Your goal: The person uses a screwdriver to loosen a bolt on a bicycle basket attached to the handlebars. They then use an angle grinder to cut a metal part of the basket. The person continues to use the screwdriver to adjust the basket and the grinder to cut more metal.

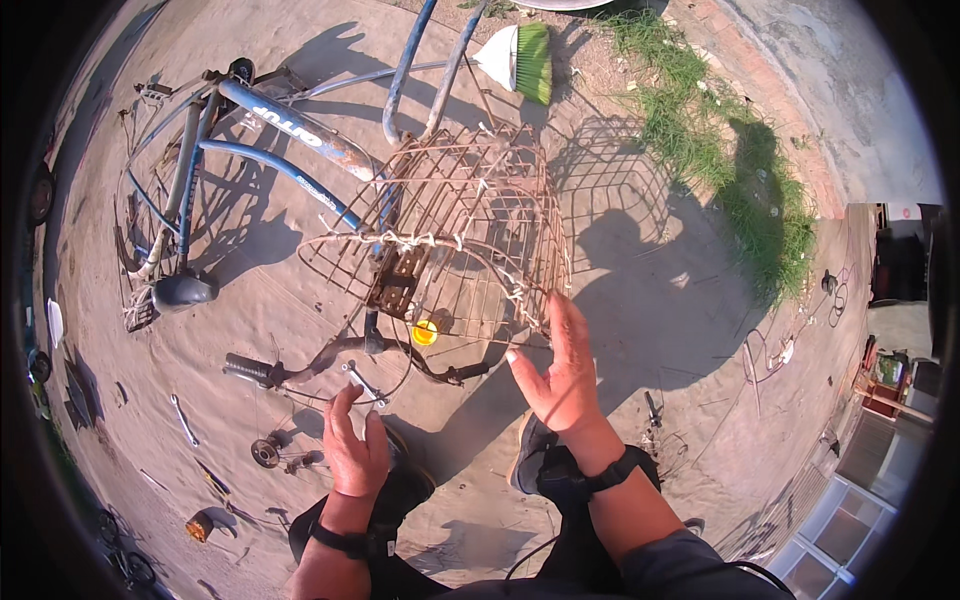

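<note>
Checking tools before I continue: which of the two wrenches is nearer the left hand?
The wrench just ahead of the left hand, beside the handlebar; the other wrench lies well off to the left.

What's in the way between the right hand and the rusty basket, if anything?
Nothing visible: the right hand is right by the rusty wire basket, its forefinger at the near right edge. I can't tell whether they touch.
</note>
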The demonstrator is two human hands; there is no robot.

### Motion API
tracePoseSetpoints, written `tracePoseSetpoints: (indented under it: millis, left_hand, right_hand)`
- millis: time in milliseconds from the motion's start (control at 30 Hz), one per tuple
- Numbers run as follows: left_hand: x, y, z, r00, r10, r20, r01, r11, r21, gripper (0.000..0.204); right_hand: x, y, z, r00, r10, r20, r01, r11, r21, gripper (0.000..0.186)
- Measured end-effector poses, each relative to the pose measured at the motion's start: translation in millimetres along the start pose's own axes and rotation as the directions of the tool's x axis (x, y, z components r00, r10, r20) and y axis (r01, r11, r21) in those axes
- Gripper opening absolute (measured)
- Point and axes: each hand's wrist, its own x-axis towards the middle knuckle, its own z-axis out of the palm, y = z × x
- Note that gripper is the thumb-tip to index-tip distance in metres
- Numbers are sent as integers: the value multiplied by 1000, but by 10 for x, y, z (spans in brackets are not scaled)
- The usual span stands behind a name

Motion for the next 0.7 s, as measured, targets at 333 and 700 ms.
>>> tracePoseSetpoints:
  millis: [333,700]
  left_hand:
    - [-980,819,-591,920,-189,343,156,980,122,44]
    - [-1430,2245,-1584,839,-154,523,35,972,231,46]
  right_hand:
    - [-657,-270,-1421,943,293,155,-294,956,-23,77]
    - [-2583,244,-3443,695,694,189,-689,717,-103,59]
